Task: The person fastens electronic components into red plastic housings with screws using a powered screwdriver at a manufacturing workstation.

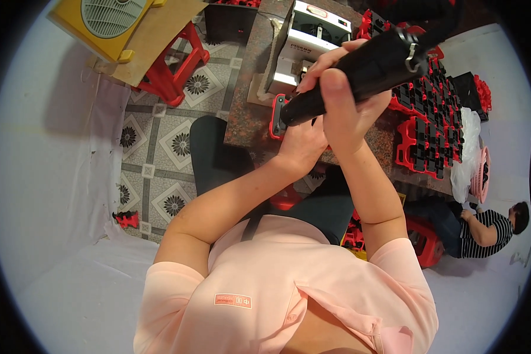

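My right hand (pixel 351 109) is wrapped round a thick black electric screwdriver (pixel 369 68), held slantwise over the granite table. Its nose end points down and left at a small red-framed part with a black middle (pixel 278 118). My left hand (pixel 305 143) is below the tool, its fingers closed by the part at the table's edge. The tool partly covers those fingers, and whether its tip touches the part is hidden. Just beyond my hands stands a white box-shaped machine, likely a screw feeder (pixel 312 35).
Rows of red-and-black parts (pixel 428 127) fill the table's right side, near a clear plastic bag (pixel 466 144) and a pink basket (pixel 482 171). To the left are a yellow fan (pixel 115 23) and a red stool (pixel 171 71). Another person (pixel 484 233) sits at the right.
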The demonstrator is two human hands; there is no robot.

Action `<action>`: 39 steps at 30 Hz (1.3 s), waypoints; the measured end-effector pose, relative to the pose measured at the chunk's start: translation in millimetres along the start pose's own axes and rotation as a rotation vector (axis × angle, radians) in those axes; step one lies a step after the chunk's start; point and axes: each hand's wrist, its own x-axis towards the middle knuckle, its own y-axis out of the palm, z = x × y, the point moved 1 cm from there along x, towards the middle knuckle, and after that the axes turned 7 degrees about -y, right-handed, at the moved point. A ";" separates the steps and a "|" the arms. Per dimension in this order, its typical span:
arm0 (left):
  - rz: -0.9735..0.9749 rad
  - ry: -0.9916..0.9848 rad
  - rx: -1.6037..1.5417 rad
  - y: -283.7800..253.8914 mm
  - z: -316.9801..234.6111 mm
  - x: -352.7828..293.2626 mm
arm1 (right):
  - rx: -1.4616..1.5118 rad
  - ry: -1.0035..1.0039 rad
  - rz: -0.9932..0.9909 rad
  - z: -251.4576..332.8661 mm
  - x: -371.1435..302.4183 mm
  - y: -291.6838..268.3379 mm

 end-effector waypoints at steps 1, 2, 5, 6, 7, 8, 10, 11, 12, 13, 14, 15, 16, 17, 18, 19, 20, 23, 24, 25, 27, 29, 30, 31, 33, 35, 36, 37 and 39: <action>-0.008 0.001 -0.026 -0.1 0.1 0.1 | 0.043 -0.030 -0.048 -0.1 4.7 -3.9; -0.010 0.019 -0.032 -8.9 -3.0 5.5 | 0.079 -0.064 -0.098 -0.4 9.8 -10.9; 0.149 0.146 0.138 -32.4 -7.1 11.7 | -0.007 -0.198 -0.174 0.7 34.9 -30.9; 0.140 0.175 0.138 -33.8 -7.7 14.4 | -0.068 -0.249 -0.200 0.8 45.2 -38.7; 0.151 0.157 0.126 -36.2 -7.9 14.2 | -0.077 -0.269 -0.211 2.3 51.8 -43.6; 0.161 0.141 0.114 -38.4 -8.2 14.1 | -0.110 -0.296 -0.221 4.6 58.2 -48.5; 0.155 0.170 0.109 -43.1 -9.8 12.9 | -0.154 -0.350 -0.242 5.8 70.1 -55.6; 0.167 0.156 0.103 -43.5 -13.4 14.3 | -0.189 -0.430 -0.251 3.0 73.5 -62.8; 0.179 0.141 0.097 -43.0 -15.9 15.3 | -0.224 -0.508 -0.261 -0.3 77.0 -68.7; 0.197 0.138 0.116 -41.1 -13.6 12.5 | -0.162 -0.461 -0.317 -7.1 81.2 -66.6; 0.193 0.167 0.120 -40.3 -14.2 11.5 | -0.153 -0.444 -0.318 -17.2 84.2 -70.0; 0.204 0.159 0.137 -39.5 -14.5 10.8 | -0.322 -0.326 -0.361 -28.2 85.7 -72.4; 0.217 0.139 0.157 -40.2 -14.2 10.0 | -0.360 -0.258 -0.355 -42.0 83.6 -72.3; 0.242 0.147 0.203 -41.3 -15.1 12.1 | -0.412 -0.242 -0.326 -49.0 81.3 -71.0; 0.244 0.162 0.209 -39.9 -16.4 12.0 | -0.463 -0.221 -0.297 -55.2 78.4 -73.0; 0.227 0.158 0.191 -37.6 -15.0 11.3 | -0.461 -0.226 -0.308 -53.1 75.3 -70.4; 0.214 0.150 0.170 -37.3 -15.4 10.6 | -0.372 -0.222 -0.309 -46.3 64.8 -65.6; 0.210 0.163 0.144 -40.4 -14.8 16.8 | -0.089 -0.205 -0.293 -8.9 43.1 -49.5; 0.224 0.159 0.144 -40.4 -14.8 15.7 | -0.074 -0.233 -0.290 -5.7 37.8 -49.1; 0.202 0.170 0.159 -40.1 -14.2 16.6 | -0.072 -0.224 -0.297 -9.0 34.6 -48.8; 0.229 0.158 0.180 -38.6 -13.2 16.5 | -0.176 -0.132 -0.283 -21.3 28.0 -46.4; 0.201 0.168 0.168 -31.7 -10.4 14.3 | -0.136 -0.059 -0.312 -32.0 23.1 -44.6; 0.165 0.179 0.156 -30.1 -9.3 12.7 | -0.095 0.009 -0.337 -38.7 20.6 -43.9; 0.170 0.175 0.156 -31.6 -9.8 11.7 | -0.108 0.007 -0.348 -43.7 20.2 -42.3; 0.227 0.170 0.173 -35.6 -12.3 10.4 | -0.101 0.021 -0.350 -46.3 12.8 -40.4; 0.237 0.170 0.167 -38.7 -14.0 7.9 | -0.094 0.035 -0.350 -46.3 9.8 -37.7; 0.244 0.175 0.158 -39.8 -14.9 6.5 | -0.136 0.002 -0.337 -47.5 9.3 -37.8; 0.246 0.171 0.159 -41.0 -15.1 5.8 | -0.178 -0.032 -0.325 -47.9 9.8 -37.5; 0.242 0.172 0.137 -42.0 -15.1 5.3 | -0.225 -0.031 -0.301 -48.6 15.4 -41.3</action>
